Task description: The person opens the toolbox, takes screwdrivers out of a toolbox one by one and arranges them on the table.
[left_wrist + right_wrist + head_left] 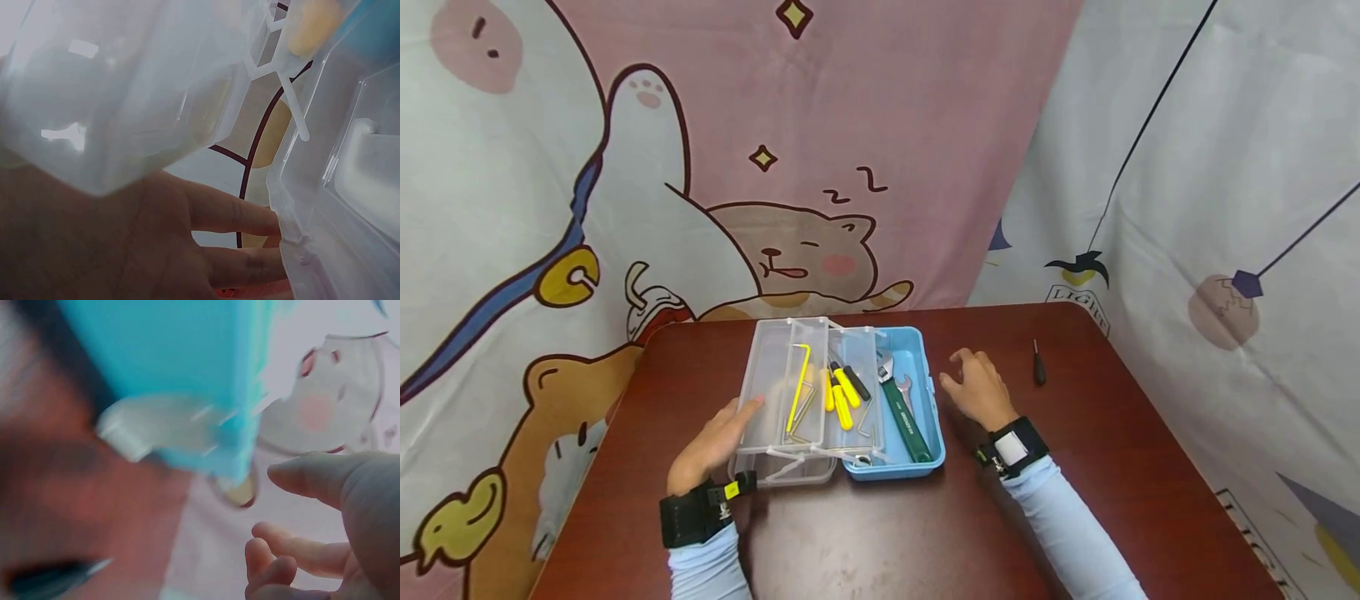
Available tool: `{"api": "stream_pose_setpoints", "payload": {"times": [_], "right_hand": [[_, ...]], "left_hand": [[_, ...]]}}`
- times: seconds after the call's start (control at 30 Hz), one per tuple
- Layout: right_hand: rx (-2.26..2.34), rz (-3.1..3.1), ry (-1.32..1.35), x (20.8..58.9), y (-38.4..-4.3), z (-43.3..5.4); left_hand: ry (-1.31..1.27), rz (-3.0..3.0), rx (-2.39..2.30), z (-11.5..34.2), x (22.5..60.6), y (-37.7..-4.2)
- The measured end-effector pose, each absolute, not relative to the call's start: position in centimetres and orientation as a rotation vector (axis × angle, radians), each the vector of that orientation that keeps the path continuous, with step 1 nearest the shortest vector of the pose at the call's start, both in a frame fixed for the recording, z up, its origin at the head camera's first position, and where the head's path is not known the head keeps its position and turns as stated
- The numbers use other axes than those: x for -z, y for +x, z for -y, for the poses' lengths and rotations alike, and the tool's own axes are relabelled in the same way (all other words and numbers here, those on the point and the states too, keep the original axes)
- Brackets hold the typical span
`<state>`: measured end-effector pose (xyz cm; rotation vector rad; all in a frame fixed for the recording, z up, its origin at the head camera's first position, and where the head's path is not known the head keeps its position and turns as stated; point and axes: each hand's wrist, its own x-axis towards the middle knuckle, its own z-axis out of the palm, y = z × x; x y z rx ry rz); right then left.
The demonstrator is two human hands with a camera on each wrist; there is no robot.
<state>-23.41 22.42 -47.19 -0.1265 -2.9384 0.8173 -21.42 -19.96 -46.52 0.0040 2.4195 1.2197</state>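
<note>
My left hand (711,446) is at the left edge of a clear plastic tray (765,358), fingers stretched out straight. In the left wrist view the fingertips meet the edge of a clear plastic lid (350,156), and the tray hides part of the palm. The tray overlaps a blue toolbox (901,340) and holds a yellow hex key (800,387) and some smaller hex keys. Yellow-and-black handled tools (841,408) show in the same area. My right hand (981,392) hovers just right of the toolbox, fingers loosely bent, holding nothing.
In the toolbox's right part lie a green-handled adjustable wrench (906,423) and a small open-end wrench (906,387). A small dark-handled screwdriver (1039,367) rests on the brown table (1000,517), right of my right hand. Printed cloth (955,150) hangs behind the table.
</note>
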Motion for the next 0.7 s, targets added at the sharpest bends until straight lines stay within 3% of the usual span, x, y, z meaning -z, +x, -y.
{"api": "stream_pose_setpoints", "payload": {"times": [0.33,0.5,0.7], "right_hand": [[-1.197,3.072,0.268,45.3,-25.4,-16.9],[-1.522,3.267,0.375,46.9,-26.9,-14.8],[-1.45,3.352,0.544,49.5,-28.6,-13.4]], "left_hand": [[0.01,-2.438,-1.228,19.8,46.8,-21.6],[-0.007,-2.414,-1.237,20.0,46.6,-21.6],[-0.031,-2.386,-1.247,19.9,46.6,-21.5]]}}
